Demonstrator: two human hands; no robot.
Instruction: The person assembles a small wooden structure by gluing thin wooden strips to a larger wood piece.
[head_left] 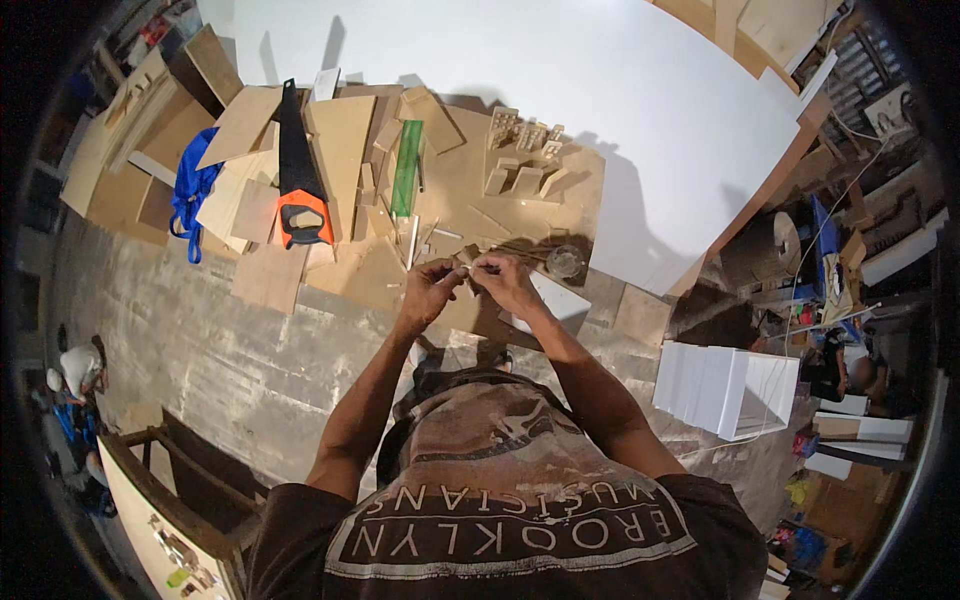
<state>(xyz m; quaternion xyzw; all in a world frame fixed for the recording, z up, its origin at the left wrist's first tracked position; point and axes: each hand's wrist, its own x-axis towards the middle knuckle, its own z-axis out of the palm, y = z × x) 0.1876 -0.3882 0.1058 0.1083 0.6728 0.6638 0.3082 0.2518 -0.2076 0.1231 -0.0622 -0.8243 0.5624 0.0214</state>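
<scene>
My left hand (430, 290) and my right hand (506, 281) meet in front of me at the near edge of the wood-strewn work surface (465, 215). Fingertips of both are pinched together around a small whitish piece (467, 268), too tiny to name. Just beyond them lie thin light strips, one of them a white stick (412, 242). A round, clear-looking container (566, 262) stands to the right of my right hand, and a white board (550, 303) lies partly under that wrist. Farther off is a green strip (406, 168).
A handsaw (295, 165) with an orange-black handle lies on board offcuts at left, beside a blue bag (192, 185). Small wooden blocks (523, 150) are grouped ahead. A large white panel (660, 90) spans the far side. A white box-like cabinet (700, 385) stands right; people (82, 368) are far left.
</scene>
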